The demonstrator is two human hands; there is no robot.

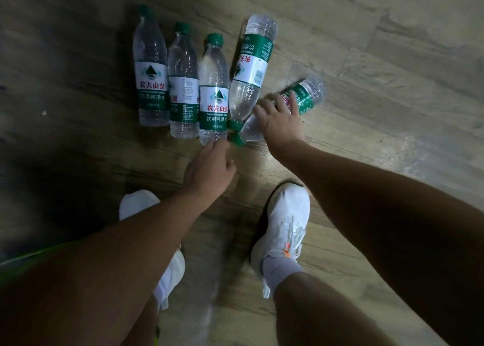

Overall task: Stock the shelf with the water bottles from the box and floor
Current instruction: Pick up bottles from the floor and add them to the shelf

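The slanted bottle [305,97] is laid on the floor [379,57], its long axis running from the cap rightward and away. It is covered by the right hand [281,121], fingers spread, not closed. The left hand [209,167], loosely curled and empty, is held just beside the cap.

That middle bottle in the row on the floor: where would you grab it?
By its bottom end, coming from the near side. The middle bottle lies flat, cap pointing away, with neighbours close on both sides, so fingers would hardly fit around its body. Its bottom faces floor by the left hand, so that end looks easiest to hook and draw out.
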